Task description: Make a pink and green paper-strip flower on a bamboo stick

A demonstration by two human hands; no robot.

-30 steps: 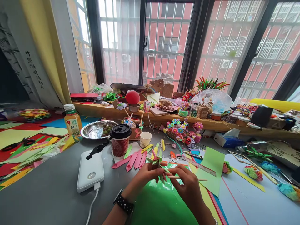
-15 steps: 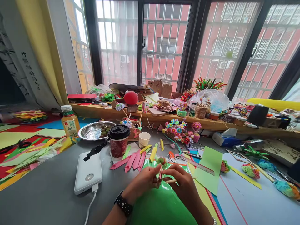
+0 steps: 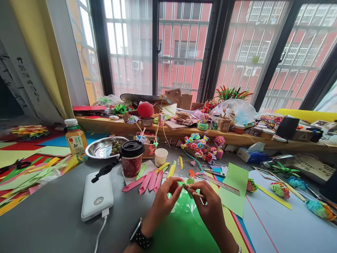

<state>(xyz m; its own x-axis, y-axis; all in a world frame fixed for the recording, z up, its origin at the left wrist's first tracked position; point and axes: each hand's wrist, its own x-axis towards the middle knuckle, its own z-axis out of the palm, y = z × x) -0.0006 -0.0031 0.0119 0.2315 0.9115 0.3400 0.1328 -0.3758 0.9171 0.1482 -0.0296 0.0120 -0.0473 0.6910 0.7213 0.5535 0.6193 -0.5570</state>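
Observation:
My left hand [image 3: 167, 196] and my right hand [image 3: 207, 198] meet over a glossy green sheet [image 3: 179, 225]. A small folded paper piece [image 3: 187, 187], green and reddish, is between their fingertips. The left thumb and forefinger are bent towards it, pinching at its left side. On its right side my right fingers are closed, and a thin pale wooden stick [image 3: 197, 194] pokes out of them. Fingers cover part of the piece. Just beyond the left hand lie folded pink paper strips [image 3: 150, 180] and a yellow strip [image 3: 172, 169].
Left of the hands are a white power bank [image 3: 97, 196] with a cable, a lidded coffee cup [image 3: 131, 165], a steel plate [image 3: 96, 149] and a juice bottle [image 3: 76, 138]. A ruler [image 3: 223, 185] and green paper [image 3: 238, 175] lie right. Paper flowers [image 3: 279, 189] rest on white board.
My left hand has shifted from under the paper piece to its left side, its fingers opening out. The paper piece has turned and moved slightly right. The view has shifted a little.

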